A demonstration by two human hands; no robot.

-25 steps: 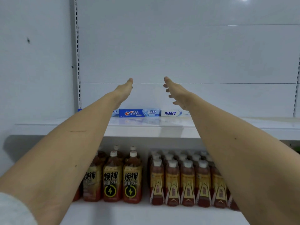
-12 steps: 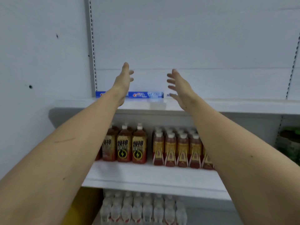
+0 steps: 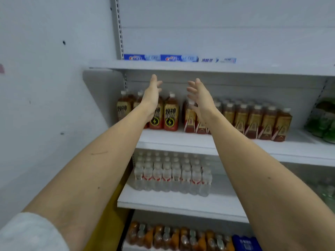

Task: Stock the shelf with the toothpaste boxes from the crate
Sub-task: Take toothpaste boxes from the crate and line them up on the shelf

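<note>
Three toothpaste boxes lie in a row at the back of the top white shelf (image 3: 181,67): a blue box (image 3: 141,57) at the far left, a second blue box (image 3: 178,58) beside it, and a white box (image 3: 218,60) to the right. My left hand (image 3: 152,95) and my right hand (image 3: 199,96) are stretched out below that shelf, palms facing each other, fingers straight and spread, holding nothing. Both hands hang in front of the bottles one shelf down. No crate is in view.
Brown drink bottles (image 3: 168,115) and a row of tea bottles (image 3: 253,122) fill the second shelf. Clear water bottles (image 3: 172,174) stand on the third, orange drinks (image 3: 177,236) on the lowest. Green packs (image 3: 324,120) sit far right. A white wall (image 3: 45,87) bounds the left.
Both hands have come down and back from the top shelf, empty. The view has tilted down, showing lower shelves. The boxes stay in place.
</note>
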